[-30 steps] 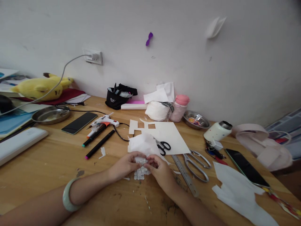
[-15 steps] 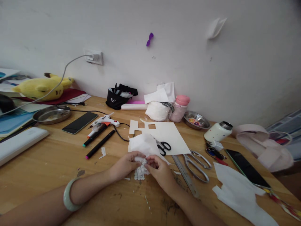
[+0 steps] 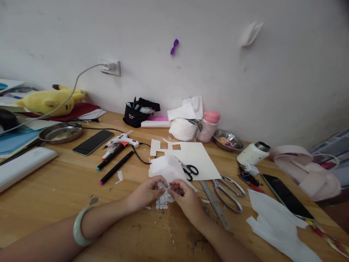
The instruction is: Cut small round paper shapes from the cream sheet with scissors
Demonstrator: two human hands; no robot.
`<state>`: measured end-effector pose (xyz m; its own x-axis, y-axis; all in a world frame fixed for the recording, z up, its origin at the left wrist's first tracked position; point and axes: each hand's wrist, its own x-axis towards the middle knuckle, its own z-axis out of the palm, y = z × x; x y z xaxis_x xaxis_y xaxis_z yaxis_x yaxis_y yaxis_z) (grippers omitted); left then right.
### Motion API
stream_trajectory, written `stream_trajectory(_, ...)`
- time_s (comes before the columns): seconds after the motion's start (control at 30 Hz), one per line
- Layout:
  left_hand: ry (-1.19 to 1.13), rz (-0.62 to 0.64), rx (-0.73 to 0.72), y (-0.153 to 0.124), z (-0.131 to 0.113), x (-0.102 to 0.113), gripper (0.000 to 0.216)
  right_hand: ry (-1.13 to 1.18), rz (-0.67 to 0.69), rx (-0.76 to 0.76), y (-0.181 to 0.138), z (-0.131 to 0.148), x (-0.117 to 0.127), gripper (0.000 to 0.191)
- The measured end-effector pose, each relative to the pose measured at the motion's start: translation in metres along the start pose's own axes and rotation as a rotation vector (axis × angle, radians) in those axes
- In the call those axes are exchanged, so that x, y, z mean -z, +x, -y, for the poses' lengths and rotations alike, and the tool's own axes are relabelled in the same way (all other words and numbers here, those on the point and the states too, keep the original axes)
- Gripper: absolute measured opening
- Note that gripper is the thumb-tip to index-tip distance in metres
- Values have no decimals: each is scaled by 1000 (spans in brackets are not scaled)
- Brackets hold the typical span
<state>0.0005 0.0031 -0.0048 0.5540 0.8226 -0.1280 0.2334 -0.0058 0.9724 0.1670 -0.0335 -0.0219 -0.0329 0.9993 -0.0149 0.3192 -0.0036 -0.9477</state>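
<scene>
A small sheet of round white dots is pinched at the middle front of the table. My left hand grips it from the left, thumb and fingers closed. From the right, my right hand has its fingertips curled on the same sheet, and the hands almost meet. Fingers hide much of the upper part. Just beyond lies a thin white sheet, with black-handled scissors resting on its right side. Cream card with cut-outs is partly beneath.
Right of my hands lie a metal ruler, large metal scissors, torn white sheet and a phone. A hot glue gun, markers and another phone lie left. An uncapped bottle stands at right.
My fingers have shifted slightly on the dotted sheet, the fingertips drawing a little closer together. Everything else on the table stays where it was.
</scene>
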Motion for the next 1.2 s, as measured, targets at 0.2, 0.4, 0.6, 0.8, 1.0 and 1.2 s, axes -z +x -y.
stream_trajectory(0.2, 104, 21, -22, 1, -1, 1, 27, 77, 29, -18, 1, -4, -1, 19)
stream_trajectory(0.4, 45, 64, -87, 2, 2, 1, 29, 74, 30, -13, 2, -4, 0, 23)
stream_trajectory(0.6, 164, -9, -8, 1, -1, 3, 31, 123, 41, -49, 3, -2, 3, 23)
stream_trajectory(0.8, 296, -51, -23, 1, -2, 7, 32, -83, -53, -88, 9, 18, 33, 31)
stream_trajectory(1.0, 386, -148, -56, -2, -11, 15, 32, -899, -133, -286, 10, 23, 122, 10)
stream_trajectory(1.2, 388, -200, -78, -1, -18, 22, 34, -994, -53, -430, 12, -5, 161, 5)
